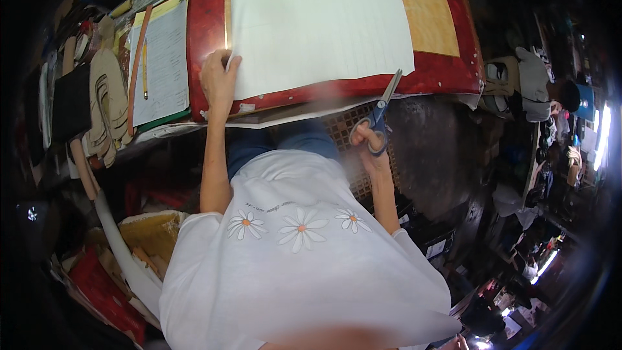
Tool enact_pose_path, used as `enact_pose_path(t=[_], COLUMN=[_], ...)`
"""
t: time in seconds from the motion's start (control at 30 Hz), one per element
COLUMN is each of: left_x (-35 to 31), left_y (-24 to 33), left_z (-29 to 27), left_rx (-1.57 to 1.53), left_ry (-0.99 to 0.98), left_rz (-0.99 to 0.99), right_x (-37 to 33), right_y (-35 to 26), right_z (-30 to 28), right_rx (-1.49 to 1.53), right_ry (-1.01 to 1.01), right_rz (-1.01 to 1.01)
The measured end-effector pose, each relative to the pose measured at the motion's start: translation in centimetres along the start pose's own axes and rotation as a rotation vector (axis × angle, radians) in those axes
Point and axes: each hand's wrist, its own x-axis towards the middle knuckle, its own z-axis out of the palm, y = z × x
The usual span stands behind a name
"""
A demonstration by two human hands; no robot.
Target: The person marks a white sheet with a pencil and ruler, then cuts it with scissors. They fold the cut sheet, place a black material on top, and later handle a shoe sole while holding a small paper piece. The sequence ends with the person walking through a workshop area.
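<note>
A large white sheet of smooth, flexible material lies across the red-topped table. At its left edge, near the table's front, my left hand has its fingers curled, with the thumb against the sheet's margin. Below the table's front edge, my right hand holds a pair of scissors with blue handles, fingers through the loops. Their blades point up and to the right, nearly together, with the tips by the sheet's near right corner. Stepped cuts show along the sheet's far right edge.
Left of the sheet lie a written paper, a pencil and a brown strip. Folded beige pieces and a dark-headed hammer-like tool sit further left. A yellow patterned panel shows beneath the sheet. Cluttered shelves stand at right.
</note>
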Motion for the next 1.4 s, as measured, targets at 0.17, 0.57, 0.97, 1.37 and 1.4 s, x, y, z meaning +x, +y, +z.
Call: enact_pose_path(t=[0.17, 0.57, 0.97, 1.37, 1.4], left_x=[1.8, -2.9, -8.5, -9.1, -9.1], left_y=[-3.2, -5.0, 11.9, 14.5, 14.5], left_z=[-1.7, -5.2, 6.5, 8.0, 8.0], left_rx=[-0.114, -1.681, -1.611, -1.253, -1.250], left_ry=[-0.006, 0.052, -0.701, -0.735, -0.736], left_rz=[-0.073, -0.764, -0.802, -0.734, -0.739], right_x=[-2.1, -4.5, -7.0, -0.9, -0.8], right_y=[0.9, 3.8, 2.8, 2.1, 2.0], right_z=[0.0, -1.2, -2.2, -1.1, -1.1], right_rx=[-0.308, -0.410, -0.608, -0.829, -0.866], right_ry=[0.086, 0.056, -0.143, -0.072, -0.072], right_rz=[0.010, 0.020, 0.142, 0.057, 0.053])
